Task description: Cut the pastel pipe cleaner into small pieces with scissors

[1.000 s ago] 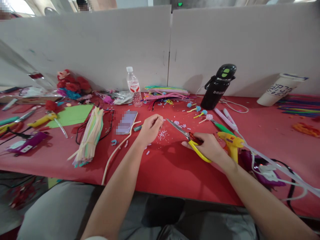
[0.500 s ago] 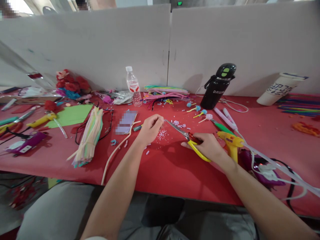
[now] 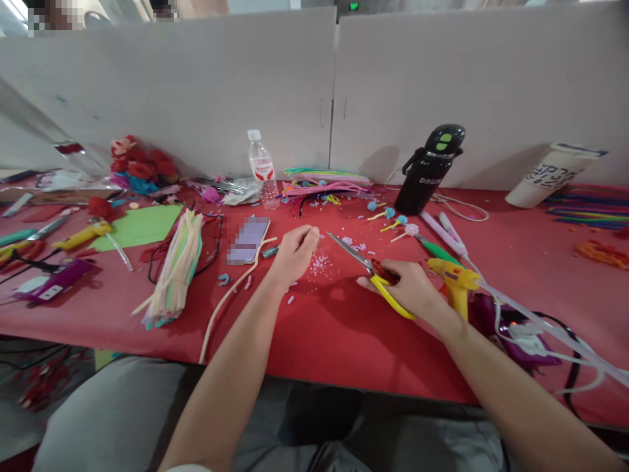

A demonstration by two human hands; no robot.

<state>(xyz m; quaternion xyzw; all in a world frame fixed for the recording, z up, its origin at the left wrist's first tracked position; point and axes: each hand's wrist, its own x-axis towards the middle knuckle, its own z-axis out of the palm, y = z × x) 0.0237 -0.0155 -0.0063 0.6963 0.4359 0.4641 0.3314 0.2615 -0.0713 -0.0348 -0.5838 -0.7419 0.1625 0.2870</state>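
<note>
My right hand [image 3: 405, 285] grips a pair of scissors [image 3: 361, 261] by its yellow and red handles, the blades pointing up and left. The tips lie close to my left hand [image 3: 297, 252], a little apart from it. My left fingers are pinched together; whatever they hold is too small to make out. Beneath and between the hands, tiny lilac clippings [image 3: 320, 264] are sprinkled on the red table cover [image 3: 339, 334]. Short lilac pieces [image 3: 354, 244] lie just behind the blades. A phone [image 3: 249, 240] rests left of my left hand, beside a long cream pipe cleaner [image 3: 223, 303].
A bundle of pale pipe cleaners [image 3: 174, 272] lies left. A clear bottle [image 3: 264, 169], a black flask [image 3: 430, 170] and a white cup [image 3: 550, 174] stand along the partition [image 3: 196, 92]. Small pompom flowers [image 3: 410, 229] and a yellow glue gun [image 3: 457, 282] with cables lie right.
The scissor tips have drawn slightly away from my left fingertips, to the right. My left hand has barely moved.
</note>
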